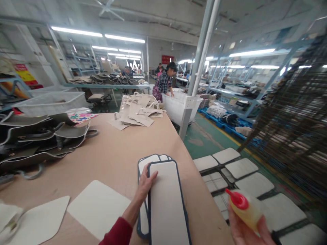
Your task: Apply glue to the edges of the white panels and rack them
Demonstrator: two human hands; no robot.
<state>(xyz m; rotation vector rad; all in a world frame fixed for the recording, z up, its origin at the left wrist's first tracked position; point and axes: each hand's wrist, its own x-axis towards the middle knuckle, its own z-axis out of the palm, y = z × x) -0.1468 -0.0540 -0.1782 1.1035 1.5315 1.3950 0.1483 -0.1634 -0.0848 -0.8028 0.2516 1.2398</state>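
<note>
My left hand (pixel 146 180) grips the left edge of a long white panel (pixel 167 200) with rounded corners and a dark blue border, thumb on top and fingers beneath. Under it lie several similar panels (pixel 143 217), slightly fanned out on the table. Off the table's right edge, my right hand (pixel 245 226) is wrapped round a squeeze bottle (pixel 246 211) with a red nozzle cap and yellowish contents. The bottle is tilted, its tip pointing up and left. To the left of my forearm, a plain white sheet (pixel 98 207) rests on the tan tabletop (pixel 112 146).
Dark bag pieces (pixel 43 136) are heaped at the left. Beige bag pieces with handles (pixel 140 110) cover the table's far end. A metal post (pixel 191 92) stands by the right edge. White pads (pixel 255 185) lie on a low rack. A person (pixel 165 81) leans over a white bin (pixel 178 105).
</note>
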